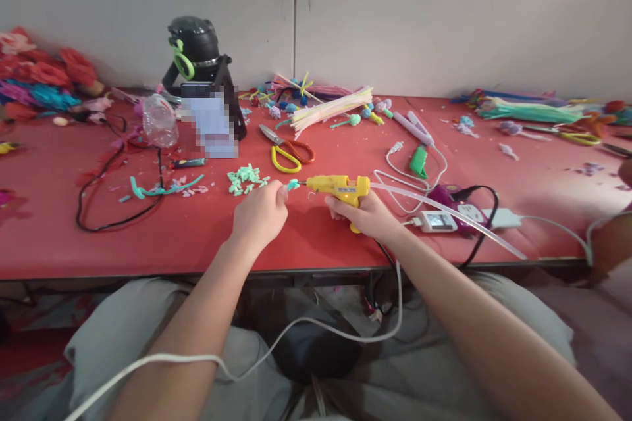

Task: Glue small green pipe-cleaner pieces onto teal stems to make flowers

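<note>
My right hand (363, 214) is wrapped round the grip of a yellow hot glue gun (330, 185). A long clear glue stick (444, 209) sticks out of its back end, slanting down to the right. The gun's nozzle points left and meets, or nearly meets, a small teal pipe cleaner piece (293, 185). That piece is pinched between the fingertips of my left hand (261, 210). Just behind my left hand lies a pile of short mint-green pipe cleaner bits (245, 179). Scissors (286, 150) with orange and yellow handles lie beyond both hands.
A purple power strip (451, 207) with plugs and cables sits at the right. Pipe cleaner bundles (330, 110) lie along the back. A black bottle (195, 46) stands behind a propped phone (210, 122), beside a clear plastic cup (158, 122). A white cable (296, 322) crosses my lap.
</note>
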The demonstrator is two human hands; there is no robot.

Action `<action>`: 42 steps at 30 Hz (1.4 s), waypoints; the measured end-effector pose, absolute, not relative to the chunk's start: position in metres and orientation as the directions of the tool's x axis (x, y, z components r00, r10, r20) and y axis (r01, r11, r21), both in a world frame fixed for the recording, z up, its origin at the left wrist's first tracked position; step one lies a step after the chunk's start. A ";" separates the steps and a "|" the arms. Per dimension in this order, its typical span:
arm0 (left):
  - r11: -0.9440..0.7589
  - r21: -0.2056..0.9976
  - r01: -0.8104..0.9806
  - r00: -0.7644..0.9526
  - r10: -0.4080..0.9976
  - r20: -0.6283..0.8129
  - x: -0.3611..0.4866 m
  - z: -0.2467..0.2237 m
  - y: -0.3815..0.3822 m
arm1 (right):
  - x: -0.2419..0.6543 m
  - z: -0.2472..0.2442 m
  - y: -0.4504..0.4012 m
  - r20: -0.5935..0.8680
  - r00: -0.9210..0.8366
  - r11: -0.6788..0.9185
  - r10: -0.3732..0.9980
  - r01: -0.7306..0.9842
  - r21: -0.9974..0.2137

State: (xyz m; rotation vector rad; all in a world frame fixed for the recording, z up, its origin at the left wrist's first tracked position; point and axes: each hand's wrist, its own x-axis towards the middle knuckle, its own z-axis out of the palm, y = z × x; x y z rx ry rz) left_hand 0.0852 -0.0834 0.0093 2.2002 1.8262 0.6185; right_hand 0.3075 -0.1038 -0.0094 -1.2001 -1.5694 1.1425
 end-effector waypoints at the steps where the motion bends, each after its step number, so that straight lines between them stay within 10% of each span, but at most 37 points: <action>1: -0.210 0.426 0.880 0.146 0.973 0.177 0.086 0.010 -0.083 | 0.307 -0.010 -0.104 0.096 -0.204 0.141 0.974 0.220 -0.965; 42: -0.179 0.450 0.875 0.160 0.984 0.079 0.087 0.022 -0.087 | 0.309 -0.017 -0.100 0.175 -0.232 0.238 0.957 0.283 -0.929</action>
